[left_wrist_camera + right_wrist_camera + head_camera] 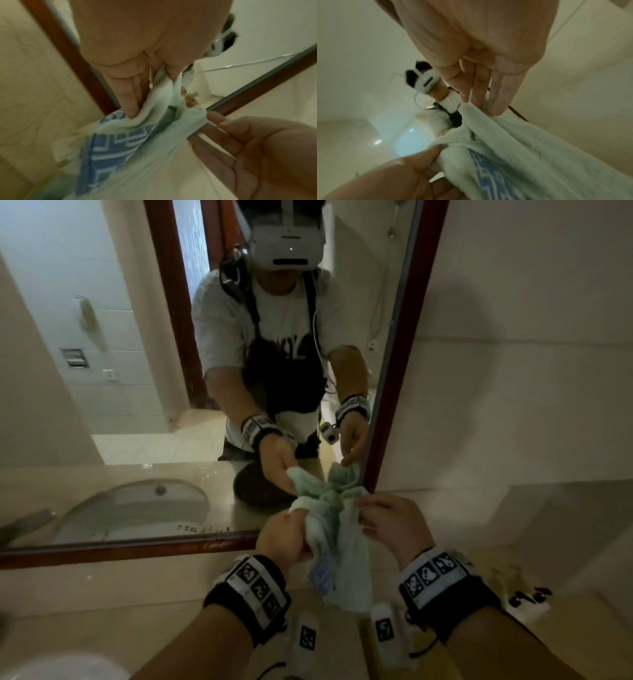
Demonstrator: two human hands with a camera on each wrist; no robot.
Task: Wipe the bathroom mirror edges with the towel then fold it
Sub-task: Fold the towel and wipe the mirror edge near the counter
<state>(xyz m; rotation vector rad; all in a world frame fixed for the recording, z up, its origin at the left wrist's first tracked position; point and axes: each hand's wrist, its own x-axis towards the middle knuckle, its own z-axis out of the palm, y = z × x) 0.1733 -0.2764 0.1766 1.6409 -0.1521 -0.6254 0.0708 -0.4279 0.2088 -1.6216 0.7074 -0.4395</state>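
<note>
Two hands, left hand (286,537) and right hand (390,522), pinch one towel (337,542).

Bunched pale-green towel (337,529) (blue-patterned band) at mirror (239,371) corner

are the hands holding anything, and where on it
Both hold the towel by its bunched upper edge: the left hand grips one end, the right hand pinches the other, the rest hanging below.

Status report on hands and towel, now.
Left hand and right hand both grip towel. Towel bunched, unfolded, at mirror frame corner. Nothing in the way.
</note>
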